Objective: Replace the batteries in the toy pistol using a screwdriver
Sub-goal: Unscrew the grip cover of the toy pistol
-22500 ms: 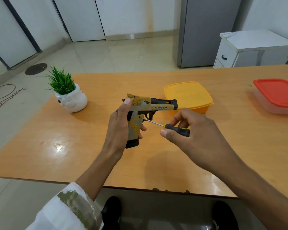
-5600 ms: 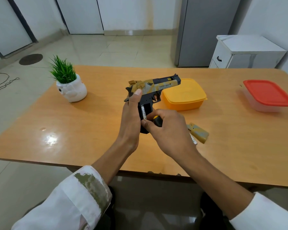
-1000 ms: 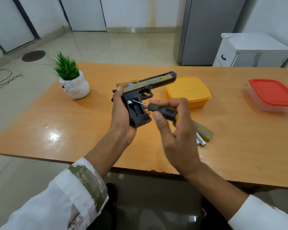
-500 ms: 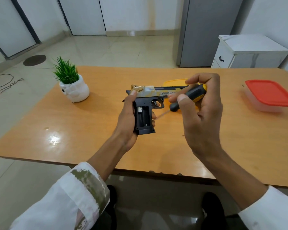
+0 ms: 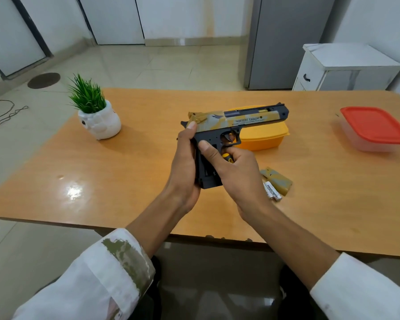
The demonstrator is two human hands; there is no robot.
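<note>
The toy pistol (image 5: 240,118) was held above the middle of the table (image 5: 125,181) with its barrel pointing right. The left hand (image 5: 185,162) was on the left of its grip and the right hand (image 5: 236,174) on the right. The screwdriver (image 5: 226,157) sat inside the right hand, just below the trigger guard. Directly behind the pistol, a lidded tub (image 5: 263,139) rested on the table. Right of the right hand lay the cover plate (image 5: 277,181), and against its near-left side lay what seemed to be two batteries (image 5: 271,191). A potted plant (image 5: 95,116) stood at the table's far left and a second lidded tub (image 5: 374,130) at its right edge. Beyond the table, a small cabinet (image 5: 346,68) stood right of a tall appliance (image 5: 286,42).
</note>
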